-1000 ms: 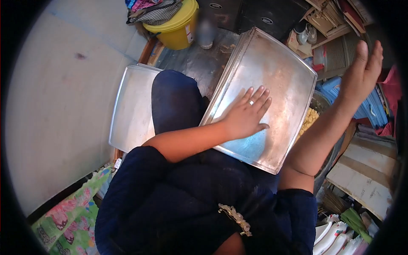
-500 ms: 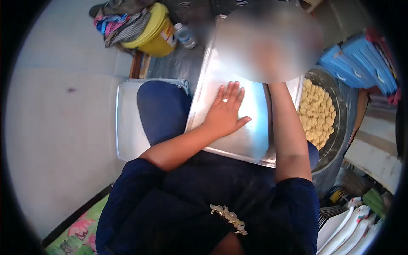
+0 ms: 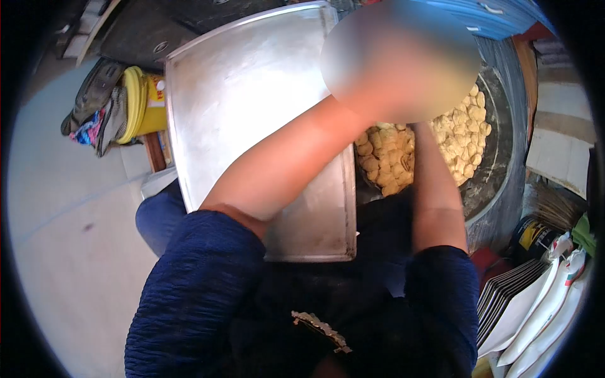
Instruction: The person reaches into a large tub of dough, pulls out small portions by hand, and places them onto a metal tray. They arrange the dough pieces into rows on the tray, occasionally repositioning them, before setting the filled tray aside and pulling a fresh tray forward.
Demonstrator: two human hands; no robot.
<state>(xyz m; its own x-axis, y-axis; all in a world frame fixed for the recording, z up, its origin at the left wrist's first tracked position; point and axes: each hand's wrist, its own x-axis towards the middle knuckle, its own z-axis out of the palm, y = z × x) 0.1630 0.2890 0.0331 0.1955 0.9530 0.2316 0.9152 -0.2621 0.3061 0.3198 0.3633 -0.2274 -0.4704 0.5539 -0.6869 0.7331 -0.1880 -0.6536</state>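
Note:
A large flat metal baking tray [image 3: 252, 94] lies across my lap, its surface bare. To the right stands a dark round basin [image 3: 502, 157] holding many small pale yellow dough pieces [image 3: 463, 142]. My left forearm crosses over the tray, and my left hand [image 3: 378, 88] is over the basin side, smeared by a blurred patch. Beside it my right hand [image 3: 421, 112] also reaches over the dough pieces, hidden by the same blur. The fingers of both hands cannot be made out, nor whether they hold anything.
A yellow bucket [image 3: 154, 104] with cloths on its lid stands at the left. Blue plastic drawers [image 3: 460, 16] are at the back right. White packets [image 3: 548, 321] and a brush [image 3: 548, 205] lie at the lower right, near a wooden board [image 3: 558, 148].
My left hand has lifted off the tray and swung right over the basin. My right arm is now over the dough. The view has turned, so the tray appears further left.

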